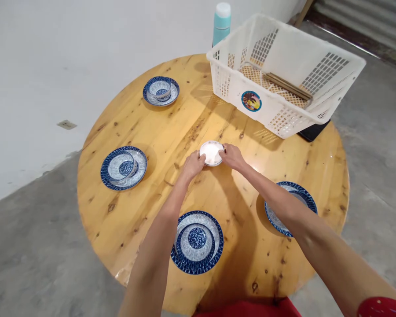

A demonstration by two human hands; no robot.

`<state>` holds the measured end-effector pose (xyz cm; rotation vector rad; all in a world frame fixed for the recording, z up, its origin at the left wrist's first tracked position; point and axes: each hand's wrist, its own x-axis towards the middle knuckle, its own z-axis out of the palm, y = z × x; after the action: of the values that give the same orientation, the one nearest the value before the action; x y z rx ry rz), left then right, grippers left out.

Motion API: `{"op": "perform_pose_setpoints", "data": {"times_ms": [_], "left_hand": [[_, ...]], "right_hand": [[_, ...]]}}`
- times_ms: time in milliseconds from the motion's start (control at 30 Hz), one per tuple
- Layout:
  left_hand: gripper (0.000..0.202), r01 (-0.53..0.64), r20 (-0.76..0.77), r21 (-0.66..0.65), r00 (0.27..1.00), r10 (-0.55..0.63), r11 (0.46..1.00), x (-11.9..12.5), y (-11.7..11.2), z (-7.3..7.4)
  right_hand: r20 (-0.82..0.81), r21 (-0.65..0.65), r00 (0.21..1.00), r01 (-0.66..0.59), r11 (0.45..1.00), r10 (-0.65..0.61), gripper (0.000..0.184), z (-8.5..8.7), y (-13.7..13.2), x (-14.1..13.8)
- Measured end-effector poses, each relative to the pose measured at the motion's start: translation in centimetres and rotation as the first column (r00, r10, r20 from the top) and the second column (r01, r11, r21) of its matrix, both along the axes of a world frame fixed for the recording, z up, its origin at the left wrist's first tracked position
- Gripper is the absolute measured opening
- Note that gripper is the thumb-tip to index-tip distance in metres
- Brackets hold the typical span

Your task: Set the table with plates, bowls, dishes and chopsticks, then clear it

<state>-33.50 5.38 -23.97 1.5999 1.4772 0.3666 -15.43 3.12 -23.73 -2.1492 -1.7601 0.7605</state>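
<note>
In the head view, both hands meet at the middle of the tabletop (171,141). The left hand (194,164) is closed on the left edge of a white dish (211,153), thumb over the rim and fingers curled below; the right hand (232,156) pinches the right edge in the same way. Glare washes out the inside of the dish, and a thin dark line shows along its rim.

Four blue-and-white settings stand around it. On the far left, the far bowl (160,89) sits in the far plate (175,91). Nearer on the left, the left bowl (120,167) sits in the left plate (142,165). At the near side, the near bowl (197,247) lies in the near plate (198,268), beside the left forearm. On the right, the right plate (312,205) is partly covered by the right forearm.

A white crate (229,83) occupies the far right, with brown sticks (287,86) lying inside. Its near wall bears a round sticker (251,101), blue-rimmed, with a dark palm on yellow; there may be lettering on it, too small to read. A teal bottle (221,26) with a white cap stands behind the crate's left end, and a flat black object (314,131) pokes out beneath its right corner.
</note>
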Motion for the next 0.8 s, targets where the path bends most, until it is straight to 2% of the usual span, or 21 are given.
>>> {"op": "perform_pose_setpoints", "data": {"times_ms": [100,233,333,467,633,800], "left_hand": [[0.029,0.051,-0.132,0.099,0.990,-0.038,0.994,-0.5,0.3,1.3],[0.027,-0.011,-0.223,0.172,0.973,0.050,0.985,-0.4,0.3,3.0],[0.022,-0.020,-0.268,0.174,0.961,0.067,0.984,0.0,0.1,3.3],[0.016,-0.019,-0.332,0.207,0.939,0.088,0.978,0.5,-0.2,2.9],[0.014,0.005,-0.400,0.238,0.912,0.093,0.971,0.9,-0.5,3.8],[0.016,0.080,-0.411,0.312,0.910,0.059,0.947,1.6,-1.4,5.7]], "right_hand": [[0.043,0.025,0.999,0.003,1.000,-0.004,0.037,0.3,-0.3,0.5],[0.092,0.024,0.990,0.104,0.994,-0.106,0.038,1.4,-0.7,0.6],[0.138,0.002,0.984,0.114,0.994,-0.113,0.028,2.2,-0.8,0.1],[0.171,-0.002,0.981,0.098,0.995,-0.096,0.019,2.2,-0.6,-0.4],[0.070,0.041,0.986,0.149,0.988,-0.151,0.017,2.3,-0.6,-0.2],[-0.103,0.075,0.976,0.198,0.977,-0.190,0.022,3.8,-1.9,0.8]]}}
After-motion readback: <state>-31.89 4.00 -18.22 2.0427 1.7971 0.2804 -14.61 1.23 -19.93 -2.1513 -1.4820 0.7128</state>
